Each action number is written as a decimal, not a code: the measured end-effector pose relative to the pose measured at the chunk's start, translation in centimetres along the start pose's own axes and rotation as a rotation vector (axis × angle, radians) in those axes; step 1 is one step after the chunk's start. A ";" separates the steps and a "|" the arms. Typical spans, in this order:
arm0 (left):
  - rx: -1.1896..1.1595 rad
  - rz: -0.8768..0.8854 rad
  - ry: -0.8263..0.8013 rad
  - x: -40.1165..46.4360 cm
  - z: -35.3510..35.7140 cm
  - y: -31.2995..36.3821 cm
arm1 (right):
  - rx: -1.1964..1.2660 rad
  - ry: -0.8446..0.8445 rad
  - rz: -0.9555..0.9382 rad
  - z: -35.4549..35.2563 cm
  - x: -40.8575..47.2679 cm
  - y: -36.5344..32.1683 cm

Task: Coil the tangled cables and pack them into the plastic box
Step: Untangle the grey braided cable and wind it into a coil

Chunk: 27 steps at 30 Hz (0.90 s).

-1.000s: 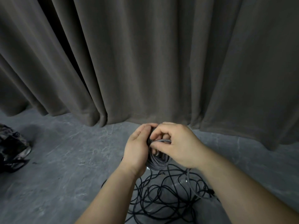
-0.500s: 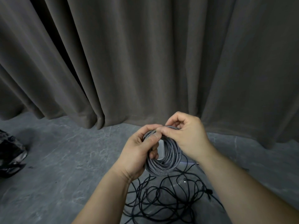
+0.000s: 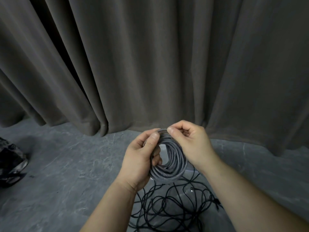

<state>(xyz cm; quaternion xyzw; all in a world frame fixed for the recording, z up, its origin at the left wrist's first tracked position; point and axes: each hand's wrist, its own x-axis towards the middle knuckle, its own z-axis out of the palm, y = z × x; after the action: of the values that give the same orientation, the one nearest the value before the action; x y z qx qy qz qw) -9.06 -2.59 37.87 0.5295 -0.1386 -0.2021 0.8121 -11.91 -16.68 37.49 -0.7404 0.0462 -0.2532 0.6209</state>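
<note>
A grey braided cable, wound into a round coil [image 3: 173, 166], hangs between both hands above the floor. My left hand [image 3: 140, 158] grips the coil's left side, thumb on top and fingers through the middle. My right hand [image 3: 192, 144] pinches the cable's top strand between thumb and forefinger. Below the hands a tangle of thin black cables [image 3: 175, 208] lies on the floor, with a small plug [image 3: 192, 190] showing. A pale flat shape [image 3: 164, 152] shows through the coil's hole; I cannot tell whether it is the plastic box.
A dark grey curtain [image 3: 150, 64] hangs across the whole background and reaches the grey stone-look floor [image 3: 66, 173]. A crumpled black bag [image 3: 10, 163] lies at the left edge.
The hands and the coil have risen a little and turned, so the coil's round face now shows. My right hand has shifted from covering the coil to pinching its top strand.
</note>
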 end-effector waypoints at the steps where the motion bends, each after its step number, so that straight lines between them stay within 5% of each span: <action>1: -0.028 0.018 0.038 0.1 0.1 0.0 | -0.030 0.013 -0.011 0.2 -0.1 0.2; 5: -0.095 0.064 0.107 0.0 0.7 0.1 | -0.132 0.110 0.006 1.0 -0.2 0.9; 11: -0.131 0.118 0.152 0.1 1.0 0.6 | 0.074 -0.010 0.183 1.6 -0.6 1.0; 16: -0.165 0.108 0.152 0.1 1.1 0.5 | 0.014 -0.009 0.119 1.7 -1.0 0.5; 27: -0.002 0.061 0.120 0.5 0.6 -0.3 | -0.121 0.271 0.032 2.2 -0.9 0.8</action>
<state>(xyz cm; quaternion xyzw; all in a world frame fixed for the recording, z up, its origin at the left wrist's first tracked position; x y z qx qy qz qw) -8.91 -3.46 37.89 0.5355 -0.1055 -0.1452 0.8252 -11.56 -14.50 36.23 -0.7348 0.1566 -0.3373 0.5672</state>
